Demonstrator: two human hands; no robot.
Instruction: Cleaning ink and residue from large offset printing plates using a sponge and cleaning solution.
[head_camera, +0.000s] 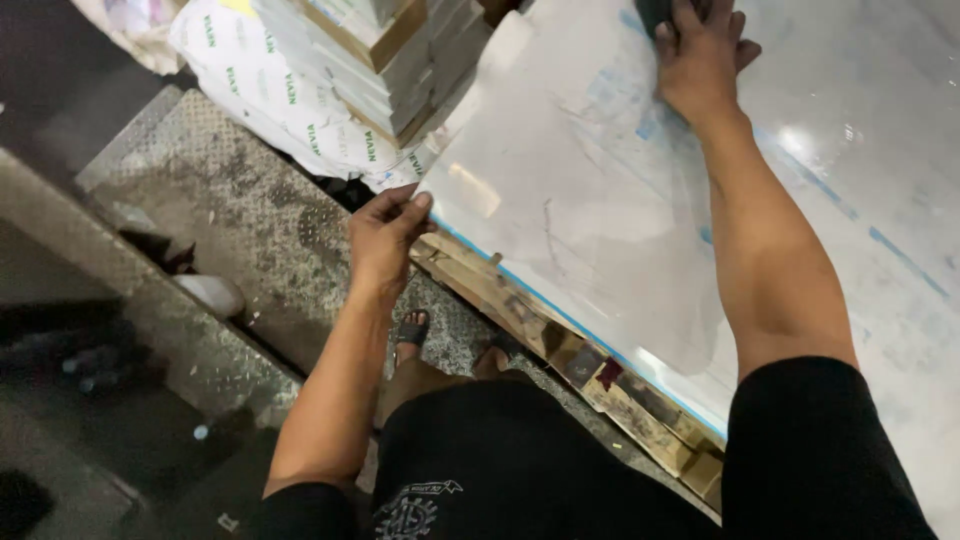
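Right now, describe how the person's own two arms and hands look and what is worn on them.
Both hands are bare: the left hand and the right hand show no gloves, and no rings or watch can be seen. The forearms are uncovered up to short black fabric sleeves near the elbows. Nothing is strapped around either wrist. The black garment carries a pale printed emblem low on the front.

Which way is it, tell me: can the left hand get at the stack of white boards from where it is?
Probably yes. The left hand pinches the big sheet's corner, and the stack of white boards lies just beyond it with nothing between.
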